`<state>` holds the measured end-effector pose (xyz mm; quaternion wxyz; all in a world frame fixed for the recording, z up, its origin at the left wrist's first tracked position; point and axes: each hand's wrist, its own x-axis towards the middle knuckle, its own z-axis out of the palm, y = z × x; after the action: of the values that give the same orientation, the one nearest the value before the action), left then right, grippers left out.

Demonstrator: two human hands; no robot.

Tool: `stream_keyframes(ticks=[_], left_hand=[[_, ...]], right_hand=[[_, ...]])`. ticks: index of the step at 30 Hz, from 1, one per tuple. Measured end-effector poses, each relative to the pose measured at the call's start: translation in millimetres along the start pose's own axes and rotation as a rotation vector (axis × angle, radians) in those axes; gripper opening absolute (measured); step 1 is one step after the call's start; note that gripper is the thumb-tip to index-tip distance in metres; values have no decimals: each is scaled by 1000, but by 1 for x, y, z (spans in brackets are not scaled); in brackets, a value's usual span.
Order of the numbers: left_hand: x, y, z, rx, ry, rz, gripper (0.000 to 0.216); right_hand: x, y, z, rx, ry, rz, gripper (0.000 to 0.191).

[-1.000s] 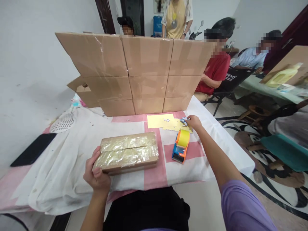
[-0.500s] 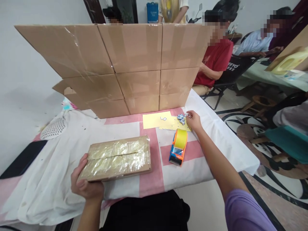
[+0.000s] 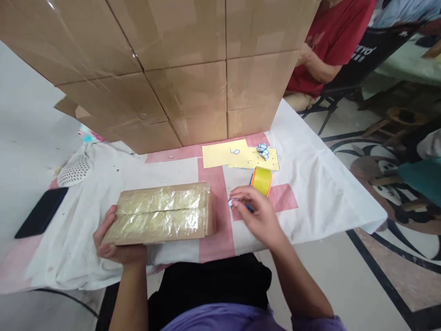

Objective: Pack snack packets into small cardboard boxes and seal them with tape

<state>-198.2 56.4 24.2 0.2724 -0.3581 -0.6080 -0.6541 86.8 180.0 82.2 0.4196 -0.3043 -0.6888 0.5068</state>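
Note:
My left hand [image 3: 119, 243] grips the left end of a flat cardboard box [image 3: 161, 214] wrapped in shiny clear tape, tilted so its right end face shows. Just right of the box, my right hand [image 3: 258, 214] is closed in a pinch on a small white paper piece [image 3: 232, 202]. Partly hidden behind that hand is a tape dispenser [image 3: 262, 180] with a yellow roll. Farther back, a little heap of blue-edged paper pieces [image 3: 263, 151] lies on a dotted yellow sheet [image 3: 274, 160], beside a plain yellow sheet [image 3: 215, 156] with one outlined piece on it.
Stacked cardboard boxes [image 3: 188, 92] form a wall along the table's back. On the left lie a white perforated object [image 3: 76, 170] and a dark flat object [image 3: 42, 212]. A pink-and-white cloth [image 3: 172, 172] covers the table. A person in a red shirt [image 3: 341, 41] sits behind, right.
My right hand has come from the paper heap toward the box's right end, carrying a small white piece. The box is turned slightly, showing its end face. The view tilts lower.

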Motion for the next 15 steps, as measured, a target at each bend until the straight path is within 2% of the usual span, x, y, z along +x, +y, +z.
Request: stream_keyframes(ticks=[3,6,10,15], left_hand=[[3,-5,3,95,-53,-25,57],[4,-10,5,165,-97,-12,60],[4,-17,4,136,-113,8,59],[1,-25,3,177,-120,20,70]], right_hand=[[-19,15,29,-64,-78,25,22],[-25,25,38,-75,-119,24,31],[-30,26,42,-56,-66,-9,26],[-33,25,50,-8,30,-74,22]])
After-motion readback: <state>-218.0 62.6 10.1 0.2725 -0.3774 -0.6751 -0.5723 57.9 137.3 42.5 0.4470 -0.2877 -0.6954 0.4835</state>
